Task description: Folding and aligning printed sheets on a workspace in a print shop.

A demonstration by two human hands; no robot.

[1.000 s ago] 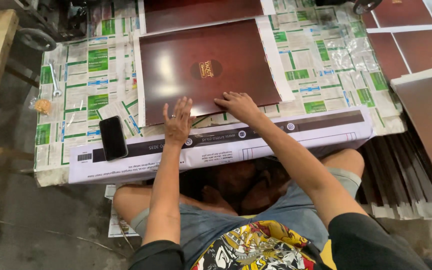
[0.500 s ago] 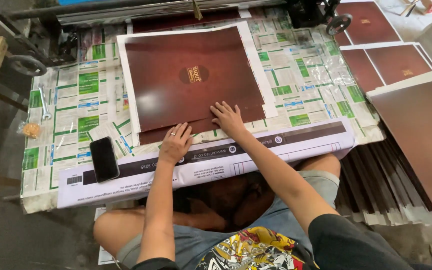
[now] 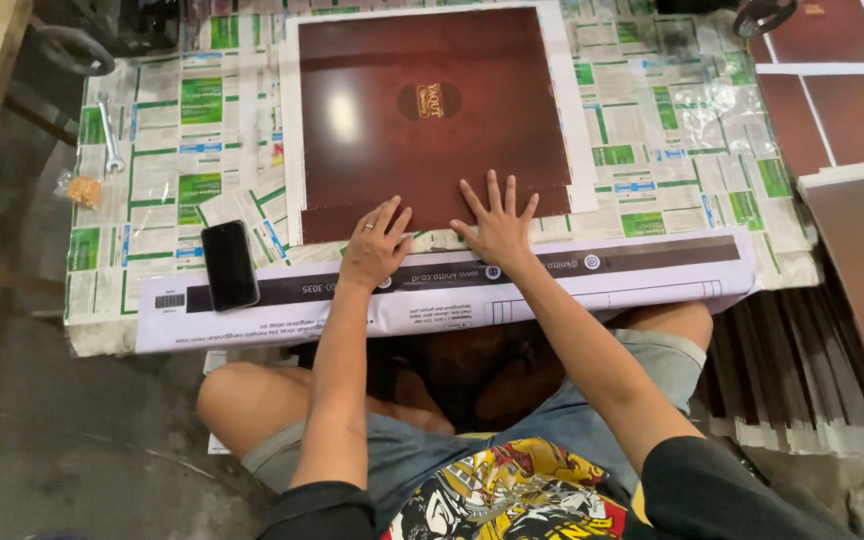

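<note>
Landmark: we take the dark red-brown sheet (image 3: 432, 110) as our reference; it lies flat on the newspaper-covered desk (image 3: 672, 150), with a white border along its edges and a small oval gold emblem near its middle.
Left hand (image 3: 374, 248): we see it palm down at the sheet's near edge, left of centre, fingers loosely spread and resting on the surface, holding nothing.
Right hand (image 3: 498, 222): palm down just right of the left hand, fingers fanned wide, pressed flat on the sheet's near edge; empty as well.
Hands together: close side by side but not touching, both on the near strip of the sheet.
White paper strip (image 3: 592, 285): long, with a dark band, running along the desk edge just nearer to us than the sheet; both wrists cross it.
Black phone (image 3: 229, 264): face up, to the near left of the sheet, lying on the left end of the strip.
Wrench (image 3: 109, 133): well left of the sheet, on the newspaper.
More red-brown sheets (image 3: 842, 110): right of the sheet, apart from it, some stacked.
Posture: we note the person sitting low with bent knees under the desk edge.
</note>
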